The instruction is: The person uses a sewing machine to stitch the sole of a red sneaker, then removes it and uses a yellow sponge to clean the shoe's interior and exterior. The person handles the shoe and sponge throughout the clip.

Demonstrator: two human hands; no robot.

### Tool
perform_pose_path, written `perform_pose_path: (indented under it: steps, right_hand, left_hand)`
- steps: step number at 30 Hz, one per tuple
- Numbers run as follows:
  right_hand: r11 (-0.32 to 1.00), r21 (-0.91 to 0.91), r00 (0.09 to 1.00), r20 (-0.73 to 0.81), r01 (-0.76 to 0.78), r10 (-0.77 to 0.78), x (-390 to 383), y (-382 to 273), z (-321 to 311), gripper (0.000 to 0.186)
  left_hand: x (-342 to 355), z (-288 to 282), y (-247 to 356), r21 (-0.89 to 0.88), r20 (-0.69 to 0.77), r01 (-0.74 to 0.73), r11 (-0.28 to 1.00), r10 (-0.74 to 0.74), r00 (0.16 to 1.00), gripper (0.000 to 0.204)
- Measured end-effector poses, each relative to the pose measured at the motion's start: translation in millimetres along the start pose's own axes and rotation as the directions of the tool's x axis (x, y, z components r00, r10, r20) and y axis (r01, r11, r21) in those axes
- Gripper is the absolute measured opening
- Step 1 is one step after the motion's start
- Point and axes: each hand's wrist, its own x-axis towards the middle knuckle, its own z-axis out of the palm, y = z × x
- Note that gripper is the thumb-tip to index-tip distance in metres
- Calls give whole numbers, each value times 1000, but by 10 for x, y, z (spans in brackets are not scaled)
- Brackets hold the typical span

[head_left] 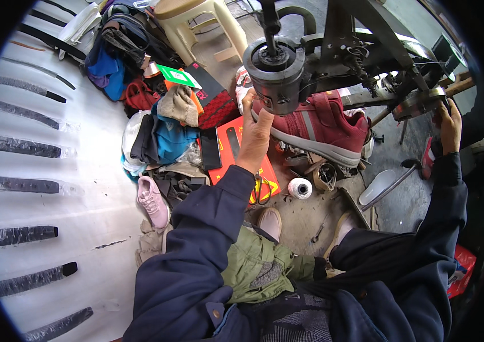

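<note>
A black metal shoe-stitching machine (279, 71) rises at the top right, its round head over a dark red sneaker (324, 128) with a grey-white sole. My left hand (256, 137) grips the sneaker's toe end, thumb and fingers around it beside the machine's head. The sneaker's toe is partly hidden behind that head. On the far right, my right hand (450, 125) is closed at the rim of the machine's round hand wheel (421, 104); the fingertips are partly hidden.
Below the sneaker stand a white thread spool (299, 188) and small parts containers (325, 175). Scissors (262, 189) and a phone (210, 149) lie by a red box (233, 128). A pink shoe (153, 202), bags (122, 51), a stool (196, 23) and wrapped dark strips (17, 145) are leftward.
</note>
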Motion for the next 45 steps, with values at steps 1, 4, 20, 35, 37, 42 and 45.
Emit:
perform_pose_path:
  steps: [1,4,20,35,37,42,45]
  right_hand:
    - [998,-22,998,-36,-56,55,82,177,-30,19]
    - [994,-20,994,-18,-110,110,150,719,20,12]
    - [999,-43,1000,-9,1,-1,-43,-101,39,21]
    - [911,-183,804,428,-370,412,-639,461,797,39]
    - [915,-153,804,439,-375,402,-669,325,821,39]
    - [910,-141,795,446,-390,410,-658,228,827,34]
    - [918,-82,799,468,-387,378,-699,99,856,32]
  left_hand:
    - [-3,10,16,-43,-2,23,999,-23,1000,57]
    - [5,28,58,-13,9,-32,999,32,999,57]
    - [96,-19,21,53,10,-15,998,14,1000,63]
    - [33,-68,270,583,120,-418,697,434,893,36]
    - [12,-62,258,605,124,-433,668,458,880,35]
    - [32,-59,110,168,29,-219,961,218,976,53]
    - [-15,-99,24,-145,101,81,986,-67,993,70]
